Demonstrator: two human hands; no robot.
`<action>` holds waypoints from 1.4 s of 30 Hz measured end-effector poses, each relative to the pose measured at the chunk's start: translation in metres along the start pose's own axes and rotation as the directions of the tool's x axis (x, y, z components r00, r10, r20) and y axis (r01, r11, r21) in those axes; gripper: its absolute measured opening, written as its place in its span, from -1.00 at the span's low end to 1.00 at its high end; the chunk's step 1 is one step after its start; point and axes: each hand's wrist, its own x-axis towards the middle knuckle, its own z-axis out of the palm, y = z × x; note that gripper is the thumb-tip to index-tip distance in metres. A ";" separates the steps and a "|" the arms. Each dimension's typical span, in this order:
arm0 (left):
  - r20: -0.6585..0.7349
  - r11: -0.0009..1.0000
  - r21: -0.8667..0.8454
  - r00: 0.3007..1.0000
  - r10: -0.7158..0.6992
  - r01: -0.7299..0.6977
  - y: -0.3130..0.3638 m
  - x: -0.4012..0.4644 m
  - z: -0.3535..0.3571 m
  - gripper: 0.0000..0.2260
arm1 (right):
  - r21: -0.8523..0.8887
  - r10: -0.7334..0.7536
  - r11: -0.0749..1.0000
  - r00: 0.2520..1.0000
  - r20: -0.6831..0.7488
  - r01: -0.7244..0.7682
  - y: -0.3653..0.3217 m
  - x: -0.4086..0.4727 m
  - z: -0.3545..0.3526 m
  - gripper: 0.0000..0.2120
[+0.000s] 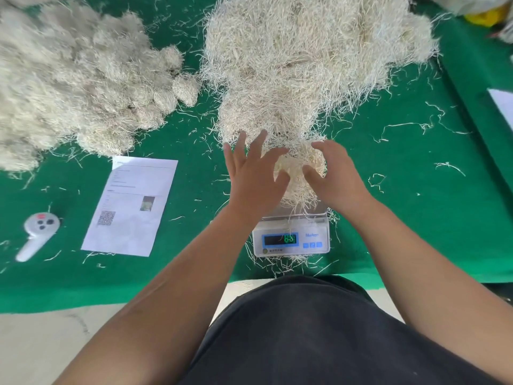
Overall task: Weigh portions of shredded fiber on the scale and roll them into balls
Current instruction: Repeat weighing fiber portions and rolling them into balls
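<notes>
Fiber (pixel 298 173) sits as a loose wad on the scale (pixel 291 237), between both hands. The left hand (pixel 254 179) lies at the wad's left side with its fingers straight and spread apart, the fingertips reaching over the near edge of the big pile (pixel 305 65); its thumb touches the wad. The right hand (pixel 337 176) is at the wad's right side, fingers loosely bent and a little apart, thumb against the strands; whether it truly grips them I cannot tell. Stray strands hang over the scale's pan and lie around its base. The scale's display (pixel 280 239) glows green, but the digits are too blurred to read surely.

The big pile of loose fiber spreads from just behind the scale up to the top edge. To the left, well apart from it, lies a heap of rolled balls (pixel 83 79), the nearest ones rounded and distinct. Everything rests on a green mat (pixel 416 218) scattered with single strands. Left of the scale is a printed sheet (pixel 130 207) with a QR code and a small photo, and further left a white handheld device (pixel 39 232) with buttons. At the far right edge, another white sheet (pixel 503 104) shows in part
</notes>
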 end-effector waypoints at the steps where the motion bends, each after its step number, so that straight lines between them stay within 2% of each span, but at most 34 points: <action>1: -0.026 1.000 0.011 1.000 0.005 -0.005 0.000 0.000 -0.001 -0.59 | 0.000 0.000 1.000 1.000 -0.003 0.000 -0.001 0.000 0.000 -0.46; 9: 0.000 0.985 -0.172 1.000 0.008 -0.008 -0.004 0.000 -0.006 -0.61 | 0.006 0.013 1.000 1.000 -0.005 -0.013 -0.003 -0.002 0.000 -0.46; 24: 0.108 0.946 -0.313 0.993 -0.051 0.083 -0.011 -0.002 0.007 -0.60 | 0.004 0.110 0.994 0.993 0.030 -0.111 0.017 0.006 0.012 -0.42; 28: 0.189 0.929 -0.316 0.972 -0.140 0.195 -0.018 0.002 0.018 -0.51 | 0.027 0.124 0.992 0.991 0.054 -0.126 0.026 0.008 0.019 -0.32; 31: 0.291 0.886 -0.334 0.929 -0.227 0.321 -0.016 0.004 0.028 -0.43 | 0.004 0.147 0.989 0.976 0.162 -0.149 0.028 0.010 0.025 -0.08; 33: 0.360 0.834 -0.399 0.902 -0.240 0.381 -0.012 0.004 0.034 -0.45 | -0.052 0.152 0.988 0.957 0.247 -0.144 0.026 0.009 0.034 0.02; 34: 0.388 0.796 -0.457 0.895 -0.223 0.396 -0.008 0.004 0.037 -0.48 | -0.068 0.144 0.989 0.954 0.263 -0.131 0.024 0.007 0.039 0.00; 36: 0.440 0.699 -0.564 0.876 -0.198 0.441 0.000 0.003 0.040 -0.49 | -0.038 0.097 0.995 0.967 0.235 -0.091 0.019 0.005 0.049 -0.18; 38: 0.515 0.550 -0.621 0.820 -0.249 0.558 0.010 0.008 0.037 -0.53 | 0.063 0.061 0.995 0.980 0.187 -0.074 0.015 0.008 0.055 -0.41; 39: 0.538 0.460 -0.653 0.796 -0.279 0.602 0.014 0.014 0.032 -0.63 | 0.138 0.070 0.986 0.983 0.168 -0.093 0.010 0.010 0.053 -0.48; 40: 0.533 0.389 -0.683 0.786 -0.315 0.619 0.020 0.022 0.025 -0.70 | 0.205 0.085 0.972 0.986 0.140 -0.113 0.003 0.013 0.048 -0.51; 42: 0.464 0.283 -0.765 0.799 -0.382 0.579 0.032 0.042 0.003 -0.67 | 0.306 0.094 0.946 0.994 0.047 -0.104 -0.019 0.026 0.028 -0.45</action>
